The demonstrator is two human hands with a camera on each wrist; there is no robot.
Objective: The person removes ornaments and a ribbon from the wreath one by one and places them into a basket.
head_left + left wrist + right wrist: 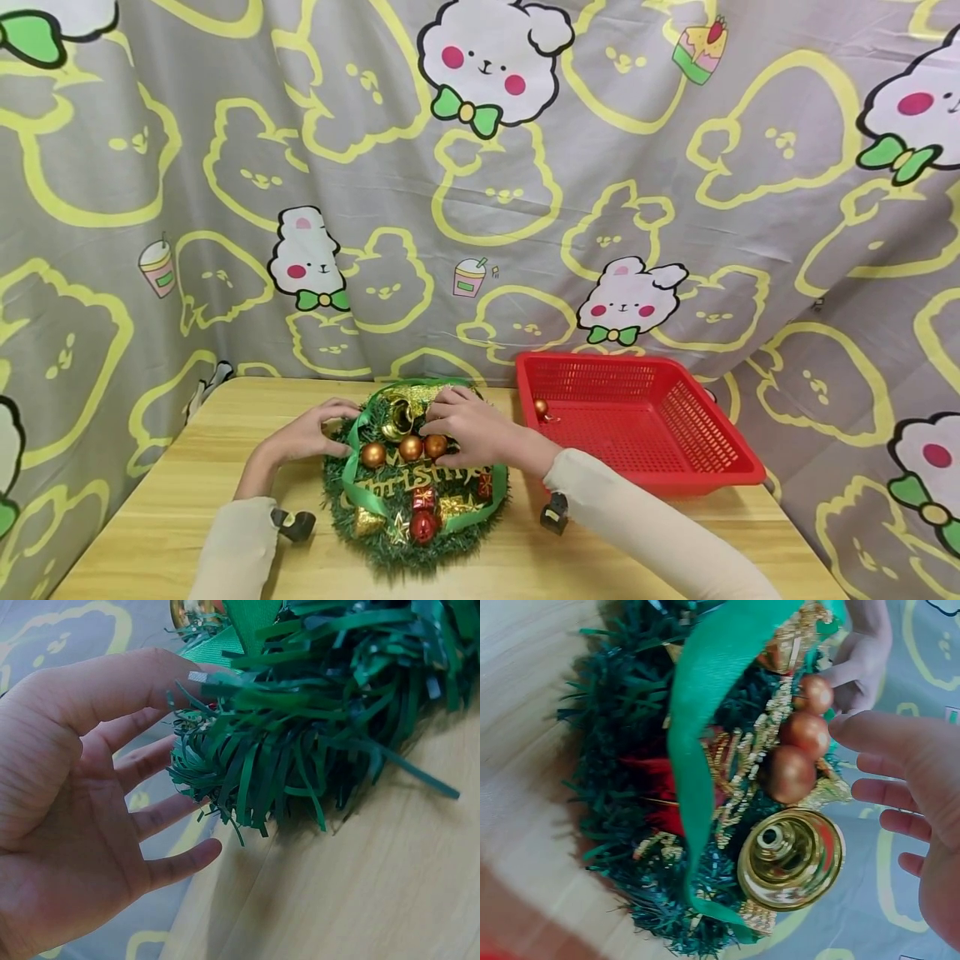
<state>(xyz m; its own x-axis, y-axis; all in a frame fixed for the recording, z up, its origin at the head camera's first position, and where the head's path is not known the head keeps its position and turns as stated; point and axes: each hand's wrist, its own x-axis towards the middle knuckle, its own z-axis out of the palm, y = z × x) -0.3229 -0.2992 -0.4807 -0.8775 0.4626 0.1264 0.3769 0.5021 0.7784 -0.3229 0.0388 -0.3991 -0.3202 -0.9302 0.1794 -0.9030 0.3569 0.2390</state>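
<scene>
A round green tinsel Christmas wreath (408,557) lies on the table, with gold "Merry Christmas" lettering across its middle. My left hand (303,431) is at its left edge; in the left wrist view its fingers spread loosely beside the tinsel (255,761). Over the upper right of the wreath, my right hand (474,427) has its fingers extended, and its thumb comes close to the orange-gold balls (807,735). Beside them sits a shiny gold bell (791,859). A green ribbon (694,750) loops over the wreath. Red gift-box ornaments (423,498) and a red ball (424,527) decorate its lower part.
A red plastic basket (720,475) stands to the right, with a small gold ball (541,407) inside at its left. The wooden table (225,417) backs onto a grey cartoon-print curtain (510,275). Black wrist mounts (296,525) are worn on both sleeves.
</scene>
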